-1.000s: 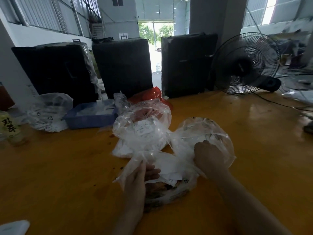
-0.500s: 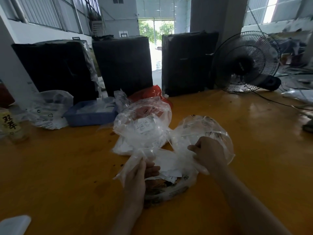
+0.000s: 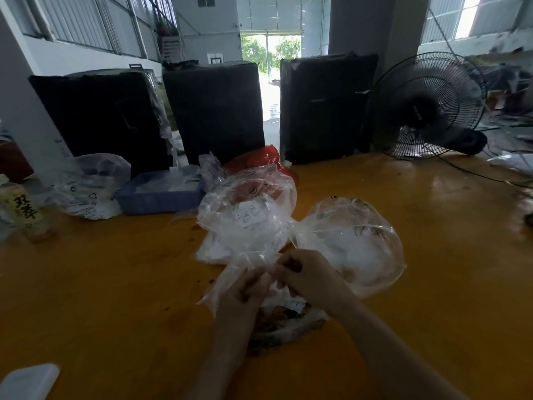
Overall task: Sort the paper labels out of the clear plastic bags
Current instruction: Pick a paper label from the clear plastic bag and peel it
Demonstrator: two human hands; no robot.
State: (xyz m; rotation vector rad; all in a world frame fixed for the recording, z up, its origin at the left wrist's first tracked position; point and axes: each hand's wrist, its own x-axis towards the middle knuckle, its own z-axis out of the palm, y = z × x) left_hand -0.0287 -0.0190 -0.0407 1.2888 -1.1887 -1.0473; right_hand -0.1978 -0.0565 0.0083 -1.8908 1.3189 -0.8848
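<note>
While both hands are pinching the near bag point(image 3: 230, 281): label sorting.
Left hand point(image 3: 245, 293) and right hand point(image 3: 305, 277) are gripping film before the fan point(image 3: 427, 105); peeling gently seems wisest.

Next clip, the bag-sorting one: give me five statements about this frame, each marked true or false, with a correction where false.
1. Both hands grip the same clear plastic bag at the near edge of the pile. True: the left hand and right hand meet on it.
2. The blue tray sits right of the fan. False: it sits far left of the fan.
3. Three dark wrapped blocks stand along the far side of the orange table. True.
4. The red bag lies nearer the person than the clear bags. False: it lies behind them.
5. The fan stands on the floor. False: it rests on the table.
</note>
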